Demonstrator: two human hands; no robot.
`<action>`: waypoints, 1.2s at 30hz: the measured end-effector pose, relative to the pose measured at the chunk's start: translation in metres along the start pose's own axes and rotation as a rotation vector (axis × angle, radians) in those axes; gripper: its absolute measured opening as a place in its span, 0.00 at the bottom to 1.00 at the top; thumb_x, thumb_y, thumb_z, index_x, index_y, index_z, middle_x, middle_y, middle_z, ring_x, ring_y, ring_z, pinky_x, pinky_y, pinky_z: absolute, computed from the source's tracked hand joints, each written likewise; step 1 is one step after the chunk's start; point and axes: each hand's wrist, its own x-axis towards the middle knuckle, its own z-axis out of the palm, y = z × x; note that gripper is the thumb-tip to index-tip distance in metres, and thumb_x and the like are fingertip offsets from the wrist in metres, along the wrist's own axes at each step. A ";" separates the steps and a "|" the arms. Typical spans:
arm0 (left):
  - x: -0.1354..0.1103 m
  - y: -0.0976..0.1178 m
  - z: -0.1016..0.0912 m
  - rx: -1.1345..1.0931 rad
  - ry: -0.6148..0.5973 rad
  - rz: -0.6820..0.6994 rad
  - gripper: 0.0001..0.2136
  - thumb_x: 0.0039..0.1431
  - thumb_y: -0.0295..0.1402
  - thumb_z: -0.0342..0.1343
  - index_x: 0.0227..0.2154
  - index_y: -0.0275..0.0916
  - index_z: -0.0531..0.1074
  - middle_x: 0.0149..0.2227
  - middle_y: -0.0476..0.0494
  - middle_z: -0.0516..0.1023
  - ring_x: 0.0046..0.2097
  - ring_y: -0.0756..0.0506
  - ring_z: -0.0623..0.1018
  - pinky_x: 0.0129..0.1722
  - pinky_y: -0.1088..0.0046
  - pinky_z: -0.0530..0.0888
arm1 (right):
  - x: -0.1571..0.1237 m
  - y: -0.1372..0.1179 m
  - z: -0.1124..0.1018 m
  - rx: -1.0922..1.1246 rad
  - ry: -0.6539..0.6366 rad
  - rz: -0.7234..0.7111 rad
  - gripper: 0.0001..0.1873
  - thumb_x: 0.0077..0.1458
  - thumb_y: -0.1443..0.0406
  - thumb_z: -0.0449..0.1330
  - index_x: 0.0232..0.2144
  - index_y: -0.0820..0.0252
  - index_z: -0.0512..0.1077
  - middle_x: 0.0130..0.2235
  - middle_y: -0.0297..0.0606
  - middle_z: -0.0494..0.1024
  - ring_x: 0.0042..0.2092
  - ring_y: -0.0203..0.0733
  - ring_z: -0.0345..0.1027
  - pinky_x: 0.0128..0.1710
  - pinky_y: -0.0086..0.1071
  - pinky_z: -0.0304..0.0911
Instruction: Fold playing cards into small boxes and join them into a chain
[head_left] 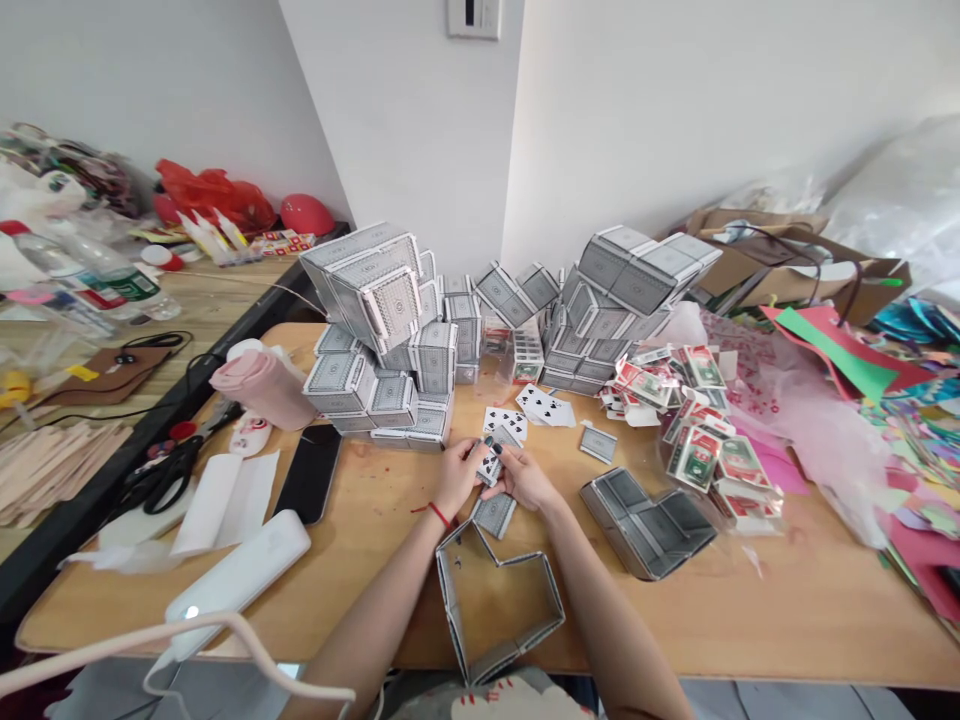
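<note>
Both hands meet over the middle of the table, closed on playing cards (pixel 490 468) whose spade face shows between the fingers. My left hand (pixel 463 472), with a red string at the wrist, grips the cards from the left. From the other side my right hand (pixel 526 476) pinches them. Just below the hands lies a face-down grey-backed card (pixel 494 514). Nearer to me, between my forearms, stands an open heart-shaped frame of cards (pixel 501 661). Beyond the hands are loose face-up cards (pixel 546 405). A closed heart-shaped card box (pixel 649 525) sits to the right.
Stacked card boxes (pixel 375 290) rise at the back left, and more card boxes (pixel 630 270) at the back right. Card packs (pixel 701 455) pile up on the right. On the left are a phone (pixel 309 474), black scissors (pixel 171 470), a pink cup (pixel 262 385) and a white device (pixel 238 580).
</note>
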 end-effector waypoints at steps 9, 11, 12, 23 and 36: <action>0.004 -0.008 0.007 0.104 0.071 0.131 0.12 0.48 0.40 0.51 0.23 0.34 0.68 0.23 0.50 0.70 0.27 0.51 0.68 0.26 0.78 0.63 | 0.003 0.005 0.008 -0.085 0.095 -0.057 0.15 0.48 0.54 0.56 0.31 0.61 0.68 0.28 0.35 0.72 0.28 0.38 0.69 0.23 0.34 0.70; 0.005 -0.009 0.007 0.147 0.072 0.148 0.12 0.48 0.40 0.52 0.22 0.35 0.68 0.22 0.50 0.69 0.26 0.52 0.67 0.26 0.78 0.63 | 0.003 0.006 0.007 -0.109 0.109 -0.060 0.15 0.48 0.54 0.56 0.30 0.60 0.68 0.27 0.35 0.72 0.27 0.38 0.69 0.22 0.33 0.69; 0.005 -0.009 0.007 0.155 0.063 0.155 0.12 0.49 0.40 0.51 0.22 0.35 0.68 0.21 0.50 0.69 0.26 0.52 0.67 0.26 0.78 0.63 | 0.002 0.006 0.007 -0.125 0.119 -0.056 0.15 0.48 0.54 0.55 0.30 0.60 0.68 0.27 0.34 0.72 0.27 0.38 0.69 0.21 0.32 0.69; 0.006 -0.015 0.009 0.170 0.084 0.159 0.13 0.51 0.40 0.50 0.23 0.33 0.70 0.22 0.48 0.71 0.26 0.51 0.68 0.25 0.78 0.63 | 0.000 0.009 0.006 -0.180 0.123 -0.093 0.15 0.49 0.55 0.55 0.37 0.58 0.68 0.29 0.34 0.72 0.26 0.38 0.70 0.21 0.32 0.69; 0.002 -0.008 0.012 0.308 0.188 0.192 0.18 0.55 0.41 0.43 0.23 0.35 0.72 0.23 0.44 0.75 0.26 0.50 0.72 0.27 0.77 0.65 | -0.005 0.011 0.005 -0.213 0.104 -0.109 0.17 0.49 0.55 0.55 0.38 0.57 0.69 0.31 0.37 0.74 0.28 0.41 0.71 0.25 0.38 0.69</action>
